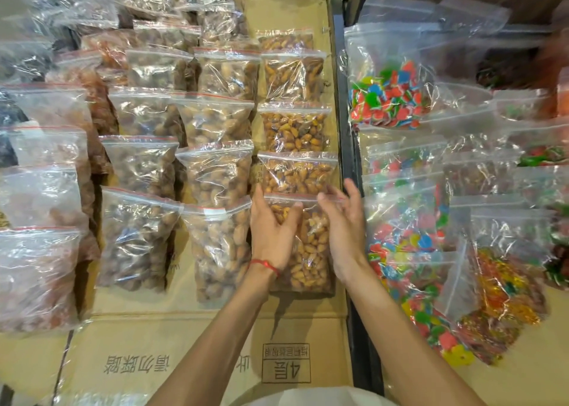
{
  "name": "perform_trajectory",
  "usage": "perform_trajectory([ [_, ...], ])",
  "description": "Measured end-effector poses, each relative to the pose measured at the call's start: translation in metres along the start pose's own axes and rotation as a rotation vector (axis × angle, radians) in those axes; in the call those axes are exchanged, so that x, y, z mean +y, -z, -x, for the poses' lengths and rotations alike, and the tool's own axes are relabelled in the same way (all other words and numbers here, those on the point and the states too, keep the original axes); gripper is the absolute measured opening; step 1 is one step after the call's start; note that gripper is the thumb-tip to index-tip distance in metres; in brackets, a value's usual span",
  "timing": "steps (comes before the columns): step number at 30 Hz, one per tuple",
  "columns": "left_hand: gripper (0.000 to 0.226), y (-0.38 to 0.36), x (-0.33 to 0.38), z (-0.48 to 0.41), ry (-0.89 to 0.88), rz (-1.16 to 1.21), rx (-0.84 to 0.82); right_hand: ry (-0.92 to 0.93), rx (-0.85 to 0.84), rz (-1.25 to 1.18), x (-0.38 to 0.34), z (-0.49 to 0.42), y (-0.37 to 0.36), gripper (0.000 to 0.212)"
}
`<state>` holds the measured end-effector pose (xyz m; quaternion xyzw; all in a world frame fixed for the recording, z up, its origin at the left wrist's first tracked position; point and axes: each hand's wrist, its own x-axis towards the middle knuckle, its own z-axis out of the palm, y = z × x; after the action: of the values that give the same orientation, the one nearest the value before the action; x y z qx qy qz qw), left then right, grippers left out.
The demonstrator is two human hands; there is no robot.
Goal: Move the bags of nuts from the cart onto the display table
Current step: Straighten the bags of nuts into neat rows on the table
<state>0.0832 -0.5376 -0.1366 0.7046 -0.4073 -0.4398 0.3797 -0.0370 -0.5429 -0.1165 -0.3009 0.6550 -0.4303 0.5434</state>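
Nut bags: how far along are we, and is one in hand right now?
Four almond bags already sit in the right column on the cardboard-covered table. The left hand and right hand are setting the nearest bag down. The cart isn't visible, so what remains is unknown.

View: one head camera, worn by the person, wide-angle.
Facing: forward and steeply down onto the table (215, 353).
Nearness: close; both forearms enter from the bottom edge and reach mid-frame, left hand (272, 236) and right hand (343, 230) at centre.
Left and centre of frame: rows of nut bags (215, 174) on cardboard, running toward the upper edge.
Right of frame: candy bags (391, 97), parted from the nuts by a dark bar (348, 146) running top to bottom.
Distortion: edges bend outward; the upper right corner is blurred.
Shared ground: none, only one view.
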Motion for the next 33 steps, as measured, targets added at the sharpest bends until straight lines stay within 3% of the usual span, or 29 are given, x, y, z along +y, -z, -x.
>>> perform_trajectory([
  [4, 0.085, 0.003, 0.017, -0.019, -0.082, 0.063, -0.002, 0.076, -0.068, 0.115, -0.024, -0.016, -0.010, 0.073],
  [8, 0.050, 0.001, 0.029, -0.041, -0.048, 0.088, 0.057, 0.123, -0.125, 0.275, -0.011, -0.039, -0.026, 0.100],
  [12, 0.040, -0.010, 0.024, -0.040, -0.060, 0.019, 0.098, 0.126, -0.161, 0.259, -0.013, -0.040, -0.021, 0.067],
  [15, 0.048, -0.009, 0.025, -0.046, -0.058, 0.001, 0.065, 0.097, -0.130, 0.221, -0.011, -0.038, -0.024, 0.066],
  [18, 0.063, -0.005, 0.029, -0.049, -0.041, 0.018, 0.071, 0.113, -0.117, 0.230, -0.014, -0.040, -0.022, 0.031],
  [21, 0.078, -0.005, 0.041, -0.046, -0.083, -0.066, 0.096, 0.175, 0.002, 0.216, -0.031, -0.045, -0.018, 0.058],
  [23, 0.077, -0.005, 0.048, -0.052, -0.171, -0.155, 0.121, 0.183, -0.021, 0.173, -0.047, -0.056, -0.023, 0.070],
  [26, 0.075, -0.006, 0.063, -0.077, -0.234, -0.254, 0.096, 0.201, -0.134, 0.240, -0.063, -0.083, -0.034, 0.076],
  [33, 0.084, -0.009, 0.085, -0.131, -0.108, -0.250, 0.009, 0.193, -0.196, 0.365, -0.066, -0.120, -0.041, 0.080],
])
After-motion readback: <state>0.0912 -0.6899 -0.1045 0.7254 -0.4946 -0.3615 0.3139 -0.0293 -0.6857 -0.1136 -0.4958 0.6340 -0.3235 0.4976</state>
